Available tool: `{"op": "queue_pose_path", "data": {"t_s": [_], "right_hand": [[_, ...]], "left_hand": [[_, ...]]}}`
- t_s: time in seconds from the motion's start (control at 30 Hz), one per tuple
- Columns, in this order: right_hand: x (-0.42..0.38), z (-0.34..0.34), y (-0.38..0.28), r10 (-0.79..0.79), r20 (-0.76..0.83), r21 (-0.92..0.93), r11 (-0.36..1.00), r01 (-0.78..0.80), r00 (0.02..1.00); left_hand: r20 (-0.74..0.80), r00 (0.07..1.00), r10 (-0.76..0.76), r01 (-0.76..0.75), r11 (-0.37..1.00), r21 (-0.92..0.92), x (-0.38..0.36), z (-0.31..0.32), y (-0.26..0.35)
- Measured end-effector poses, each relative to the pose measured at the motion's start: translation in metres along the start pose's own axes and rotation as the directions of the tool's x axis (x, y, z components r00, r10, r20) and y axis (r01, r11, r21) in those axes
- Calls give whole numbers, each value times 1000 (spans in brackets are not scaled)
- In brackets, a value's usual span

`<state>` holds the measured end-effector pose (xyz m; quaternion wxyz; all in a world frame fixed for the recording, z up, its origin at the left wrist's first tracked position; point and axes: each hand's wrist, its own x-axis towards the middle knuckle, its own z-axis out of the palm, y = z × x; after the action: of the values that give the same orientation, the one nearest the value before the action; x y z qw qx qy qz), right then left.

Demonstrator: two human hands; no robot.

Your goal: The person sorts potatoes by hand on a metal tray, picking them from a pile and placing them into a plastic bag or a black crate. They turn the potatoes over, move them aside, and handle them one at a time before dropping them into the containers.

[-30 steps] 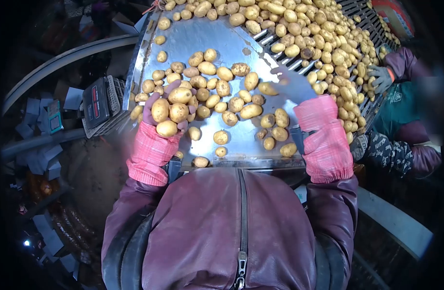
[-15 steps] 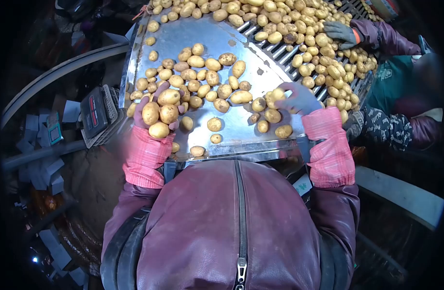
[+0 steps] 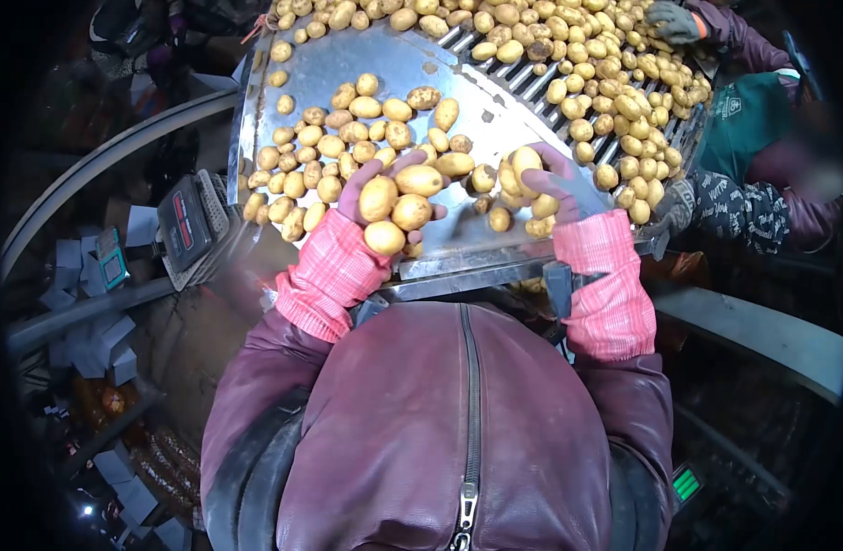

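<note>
In my upturned left hand [image 3: 352, 196], gloved in purple, several potatoes [image 3: 410, 211] are cradled above the front part of the metal table [image 3: 394, 64]. My right hand [image 3: 573, 188], in a purple-grey glove, curls around a potato [image 3: 526, 163] at the right of the table. More potatoes touch or lie just under its fingers, and how many it grips is hard to see. Between and behind my hands, a loose group of potatoes [image 3: 331, 145] is spread on the shiny sheet.
A large heap of potatoes [image 3: 614, 73] covers a slatted rack [image 3: 532, 87] behind on the right. A co-worker's gloved hand [image 3: 676, 22] rests at the heap's far edge. On the left stands a dark scale-like device [image 3: 185, 223] beside a curved rail [image 3: 100, 147].
My left hand has moved right with its potatoes, towards the middle. The right hand has closed further around its potato. The co-worker's hand has shifted farther back.
</note>
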<state>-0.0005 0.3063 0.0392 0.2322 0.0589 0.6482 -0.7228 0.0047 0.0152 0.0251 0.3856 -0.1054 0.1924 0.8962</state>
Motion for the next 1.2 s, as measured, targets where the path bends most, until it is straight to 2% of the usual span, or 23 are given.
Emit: {"op": "queue_pose_path", "data": {"t_s": [0.07,0.13,0.17,0.23,0.27,0.3,0.33,0.4,0.43,0.47,0.5,0.57,0.6,0.67,0.73,0.83,0.93,0.97,1.0,1.03,1.1,1.13,1.2], "right_hand": [[-20,9,-5,-28,105,104,994,17,994],[-44,25,-6,8,69,113,993,-16,998],[-53,30,3,-57,29,183,982,50,998],[-73,23,25,-113,11,288,952,106,993],[-87,14,35,-114,31,327,940,98,993],[-104,14,42,-172,-53,302,936,180,984],[-121,5,54,-163,-26,309,937,163,986],[-156,-7,74,-213,-114,351,905,240,970],[-177,-16,85,-207,-139,369,897,245,968],[-199,-25,95,-204,-156,389,887,250,966],[-222,-31,103,-180,-194,397,884,245,964],[-264,-31,124,-145,-341,441,848,294,929],[-283,-34,138,-135,-402,452,831,325,906],[-315,-42,180,-106,-488,481,796,368,866],[-357,-40,190,-104,-622,447,766,461,776],[-417,-40,212,15,-796,408,751,519,605],[-466,-59,280,18,-911,260,802,538,413],[-478,-69,314,2,-938,213,795,568,348],[-490,-71,345,32,-965,181,799,574,261],[-502,-75,374,254,-941,336,791,512,225],[-519,-77,419,460,-871,489,845,215,171],[-534,-76,436,508,-843,518,855,16,176],[-575,-83,524,339,-761,616,645,453,552]], "left_hand": [[82,995,-65,70,996,-51,6,11,-13],[132,984,-117,123,992,-37,10,20,-30],[-6,991,130,-126,967,223,4,37,-53],[-73,991,115,-96,969,226,8,48,-78],[-15,983,-182,181,983,-40,18,37,-77],[145,948,-282,286,958,-6,28,25,-87],[84,955,-283,283,959,11,29,35,-104],[207,853,-479,471,877,90,43,42,-129],[62,878,-475,466,877,120,43,59,-151],[61,825,-563,548,820,164,50,58,-165],[-57,897,-438,417,799,434,65,30,-185],[-97,835,-541,512,702,495,73,39,-218],[-24,658,-753,721,620,309,74,73,-236],[-54,551,-833,808,516,284,86,82,-280],[-73,421,-904,863,374,338,98,84,-326],[-293,417,-860,855,262,447,96,113,-405],[-230,147,-962,919,47,390,91,123,-475],[192,323,-927,491,337,803,81,113,-493],[-70,228,-971,683,109,722,80,117,-501],[-325,115,-939,839,-83,537,79,122,-509],[-439,211,-873,835,-73,546,67,124,-512],[-440,236,-867,826,-60,561,67,124,-507],[-331,217,-918,801,-26,598,79,104,-489]]}}
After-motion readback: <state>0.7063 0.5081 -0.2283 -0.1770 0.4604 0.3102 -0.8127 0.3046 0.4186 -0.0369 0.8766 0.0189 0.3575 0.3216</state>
